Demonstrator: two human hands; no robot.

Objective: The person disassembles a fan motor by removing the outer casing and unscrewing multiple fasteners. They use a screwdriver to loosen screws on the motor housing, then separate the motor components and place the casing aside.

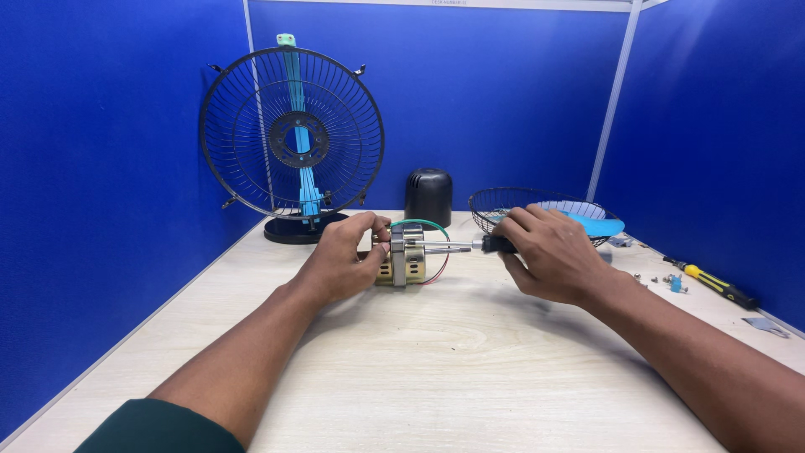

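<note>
A small fan motor (pixel 408 262) with a brass-coloured body and green and red wires rests on the light wooden table (pixel 436 369). My left hand (pixel 344 256) grips its left end. My right hand (pixel 549 252) is closed around the black handle of a screwdriver (pixel 470 246), whose metal shaft runs left to the motor's right side.
A black wire fan guard (pixel 292 134) on a blue stand leans upright at the back left. A black motor cover (pixel 428 197) stands behind the motor. Another wire guard (pixel 537 210) holding a blue blade lies at the right. A yellow-and-black screwdriver (pixel 713 283) and loose screws (pixel 671 281) sit far right.
</note>
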